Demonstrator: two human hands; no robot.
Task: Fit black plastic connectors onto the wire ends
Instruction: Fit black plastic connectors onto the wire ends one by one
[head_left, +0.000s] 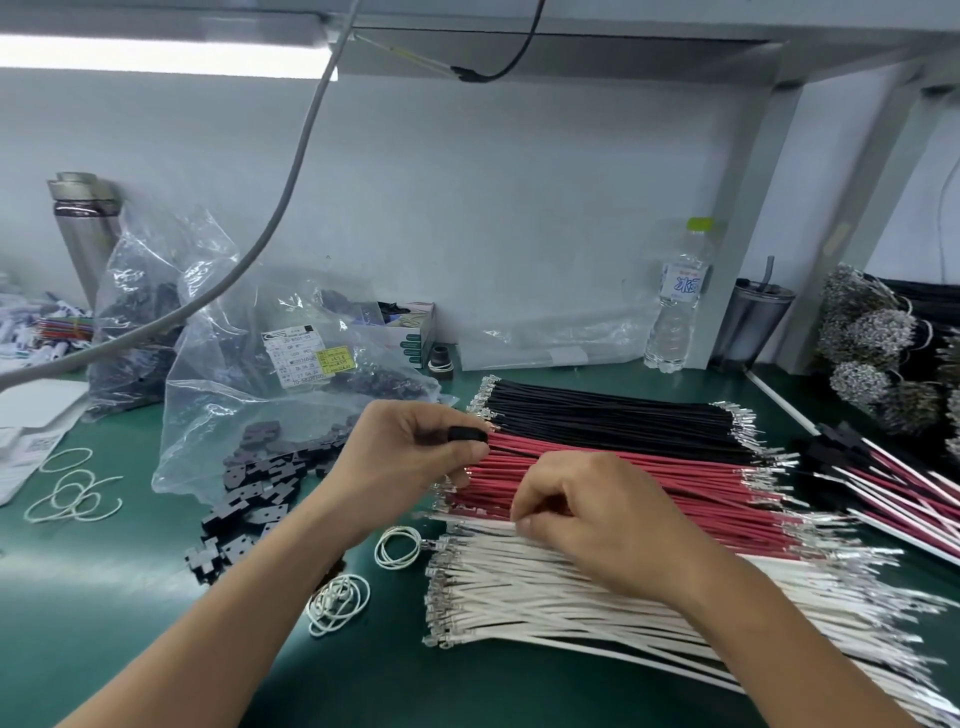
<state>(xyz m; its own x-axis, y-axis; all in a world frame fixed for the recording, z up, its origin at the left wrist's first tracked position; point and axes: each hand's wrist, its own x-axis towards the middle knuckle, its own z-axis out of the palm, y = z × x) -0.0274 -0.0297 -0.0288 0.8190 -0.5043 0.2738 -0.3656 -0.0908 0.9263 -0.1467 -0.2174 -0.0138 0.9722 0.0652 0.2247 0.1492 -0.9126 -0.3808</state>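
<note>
- A black connector (467, 434) sits pinched in the left hand (410, 457), thumb and curled fingers round it; it is held just above the near ends of the red wires (649, 480).
- The right hand (582, 512) lies knuckles-up on the wires, just right of the left hand; its fingers are curled down and the tips pinch at wire ends where red meets white; which single wire they hold I cannot tell.
- The wires lie in three flat bands on the green desk (130, 597): black wires (597, 415) beyond the hands, red under them, white wires (545, 597) nearer the person, under the right wrist; all carry metal terminals at both ends.
- Left of the left hand a heap of loose connectors (249, 499) spills from an open clear bag (249, 374) with a white and yellow label.
- White rubber bands (397, 545) lie below the left hand; more lie beside the left forearm and far to its left.
- Right of the right hand, past the bands, lie finished wires (883, 488) with black connectors fitted; beyond those stand bundled wires with silvery ends.
- Behind the hands, against the wall: a second bag of dark parts, a steel flask (83, 234), a small box, a flat clear bag, a water bottle (678, 296) with a green cap, a dark tumbler (753, 325) with a straw.
- A grey cable (291, 192) hangs across the upper left, above the bags.
</note>
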